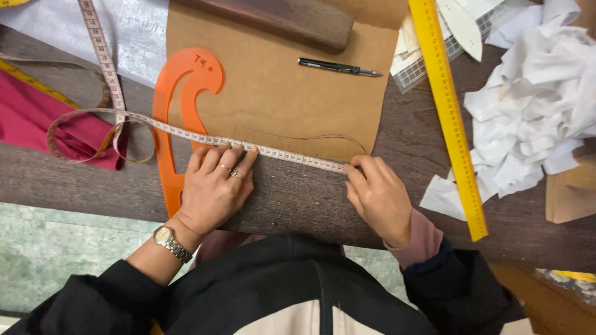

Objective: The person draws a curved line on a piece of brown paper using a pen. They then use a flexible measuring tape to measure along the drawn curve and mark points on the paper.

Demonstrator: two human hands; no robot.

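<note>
We press the left hand [214, 186] flat on a tape measure [279, 152] stretched along the lower edge of a sheet of brown paper [279, 87], while the right hand [379, 195] pins its end at the paper's corner. An orange curve template [166, 124] lies under the tape. On the dark tabletop [298, 198], a yellow ruler [448, 118] runs beside crumpled white paper [534, 105], and a black pen [338, 67] rests on the brown sheet.

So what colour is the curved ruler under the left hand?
Orange. The curved ruler shows best in the head view.
</note>
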